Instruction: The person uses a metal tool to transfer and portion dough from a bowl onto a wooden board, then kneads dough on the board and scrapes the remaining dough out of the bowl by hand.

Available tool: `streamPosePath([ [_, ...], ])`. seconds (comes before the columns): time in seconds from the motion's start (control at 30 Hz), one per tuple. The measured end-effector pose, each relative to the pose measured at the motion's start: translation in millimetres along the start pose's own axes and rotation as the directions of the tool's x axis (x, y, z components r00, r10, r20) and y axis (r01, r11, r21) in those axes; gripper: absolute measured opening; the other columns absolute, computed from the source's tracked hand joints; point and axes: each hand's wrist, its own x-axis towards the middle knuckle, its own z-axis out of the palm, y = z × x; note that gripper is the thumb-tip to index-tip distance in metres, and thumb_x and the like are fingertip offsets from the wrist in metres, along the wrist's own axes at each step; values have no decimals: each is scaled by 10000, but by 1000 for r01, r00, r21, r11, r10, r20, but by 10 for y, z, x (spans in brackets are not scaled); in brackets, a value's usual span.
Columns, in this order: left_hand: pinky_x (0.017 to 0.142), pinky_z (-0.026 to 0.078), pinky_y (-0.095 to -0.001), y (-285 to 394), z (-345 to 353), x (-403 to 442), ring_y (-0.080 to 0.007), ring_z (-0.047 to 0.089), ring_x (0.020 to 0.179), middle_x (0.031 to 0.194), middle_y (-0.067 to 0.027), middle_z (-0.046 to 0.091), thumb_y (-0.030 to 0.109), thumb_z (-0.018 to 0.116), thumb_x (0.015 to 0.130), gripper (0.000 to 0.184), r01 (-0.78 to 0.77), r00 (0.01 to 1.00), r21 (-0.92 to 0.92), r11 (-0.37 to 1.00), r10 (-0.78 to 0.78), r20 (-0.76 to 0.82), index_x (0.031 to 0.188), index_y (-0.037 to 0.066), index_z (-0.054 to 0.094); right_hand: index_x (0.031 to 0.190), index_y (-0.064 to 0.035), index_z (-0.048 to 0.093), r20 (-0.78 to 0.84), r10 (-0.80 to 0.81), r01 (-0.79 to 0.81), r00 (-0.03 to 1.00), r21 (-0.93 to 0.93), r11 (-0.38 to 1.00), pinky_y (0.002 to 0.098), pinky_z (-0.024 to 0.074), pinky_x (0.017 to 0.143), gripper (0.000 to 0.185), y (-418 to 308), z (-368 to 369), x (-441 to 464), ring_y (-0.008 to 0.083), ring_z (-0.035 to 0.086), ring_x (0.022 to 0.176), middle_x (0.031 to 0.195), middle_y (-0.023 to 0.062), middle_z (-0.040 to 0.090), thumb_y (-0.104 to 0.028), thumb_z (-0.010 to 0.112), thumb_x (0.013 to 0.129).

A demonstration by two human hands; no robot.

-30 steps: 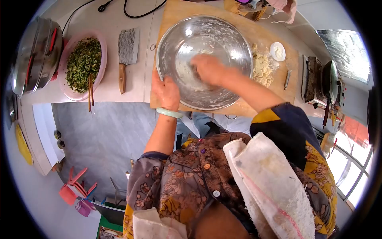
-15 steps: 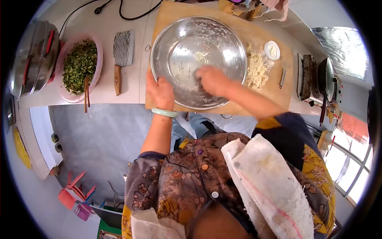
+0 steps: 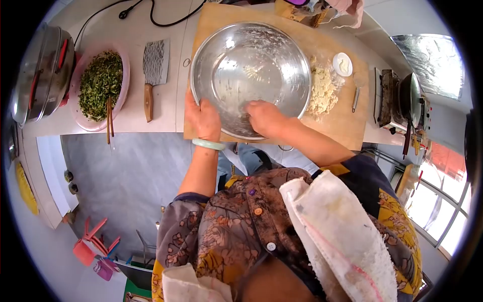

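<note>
A wide stainless steel bowl (image 3: 236, 75), smeared with whitish residue inside, rests on a wooden board (image 3: 347, 128). My left hand (image 3: 204, 118), with a pale green bangle at the wrist, is closed on the bowl's near left rim. Inside the bowl, low on its near side, is my right hand (image 3: 266, 118) with its fingers curled together. Whatever those fingers hold, if anything, is hidden. Just right of the bowl lies a heap of pale, floury dough shreds (image 3: 322, 90). A small white bowl (image 3: 343, 64) with something pale in it sits beyond the heap.
On the left stand a pink basin (image 3: 126, 83) of chopped greens with chopsticks (image 3: 109, 121), a cleaver (image 3: 149, 98) and a large steel steamer (image 3: 43, 75). A whisk-like tool (image 3: 356, 98) lies at the board's right. Further right are a stove (image 3: 390, 100) and dark pan (image 3: 410, 98).
My right hand has moved down inside the bowl, towards its near side. My left hand stays on the rim.
</note>
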Motion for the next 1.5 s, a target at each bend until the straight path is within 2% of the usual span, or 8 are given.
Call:
streamPosePath([
  [0.17, 875, 445, -273, -29, -3, 10, -172, 574, 985, 1082, -110, 620, -75, 389, 817, 415, -26, 1000, -39, 999, 26, 11, 1196, -34, 554, 1046, -19, 641, -56, 370, -372, 927, -36, 928, 461, 491, 845, 262, 364, -716, 293, 436, 601, 950, 1081, 252, 617, -52, 484, 840],
  [0.27, 805, 462, -261, 26, 22, 10, -142, 573, 899, 996, -79, 627, -70, 403, 832, 351, -28, 999, -60, 998, 27, -23, 1135, -23, 574, 960, -17, 630, -153, 133, -156, 979, -149, 976, 468, 508, 776, 203, 541, -455, 210, 409, 635, 842, 918, 261, 639, -50, 535, 784],
  [0.5, 809, 466, -261, -114, 32, 34, -135, 574, 894, 996, -73, 632, -84, 398, 821, 361, -84, 996, -70, 994, 82, -31, 1129, -18, 576, 1021, -22, 622, -32, 62, -52, 998, 245, 968, 468, 488, 801, 246, -261, -2, 164, 426, 608, 900, 974, 251, 631, -44, 500, 809],
  [0.7, 863, 461, -287, -55, 18, 9, -174, 591, 956, 1040, -108, 640, -92, 394, 796, 412, -47, 999, -79, 996, 48, 17, 1165, -30, 568, 917, -16, 590, -196, -237, 264, 951, 124, 956, 459, 482, 737, 138, -257, -186, 866, 405, 590, 850, 859, 198, 601, -76, 566, 794],
  [1.03, 895, 453, -296, -127, -9, 46, -209, 597, 994, 1073, -133, 643, -95, 399, 788, 439, -82, 997, -16, 996, 82, -14, 1191, -40, 563, 892, -31, 636, 327, -467, 495, 822, -4, 869, 464, 487, 800, 146, 176, -71, 253, 371, 605, 910, 915, 179, 627, -56, 554, 774],
  [1.13, 887, 456, -290, -113, 10, 41, -200, 597, 983, 1072, -133, 642, -98, 393, 789, 445, -53, 998, 21, 998, 54, -30, 1198, -41, 561, 912, -27, 620, 370, -329, 351, 869, 8, 936, 469, 488, 791, 149, 107, -153, 373, 377, 604, 907, 925, 181, 628, -64, 558, 782],
  [1.3, 884, 457, -278, -18, -6, 3, -188, 598, 972, 1081, -128, 636, -101, 385, 794, 457, -11, 1000, 2, 1000, 11, -7, 1216, -45, 551, 953, -31, 587, -18, -415, 410, 910, 204, 889, 473, 491, 778, 163, -219, 27, 721, 391, 600, 896, 925, 187, 625, -95, 558, 805],
  [1.5, 829, 471, -272, -123, 20, 26, -164, 586, 927, 1050, -106, 632, -69, 405, 821, 388, -90, 996, -4, 996, 90, -30, 1179, -49, 552, 954, -22, 570, 273, -501, 479, 821, 149, 865, 467, 485, 803, 163, 34, -136, 301, 390, 595, 916, 941, 184, 623, -97, 558, 810],
])
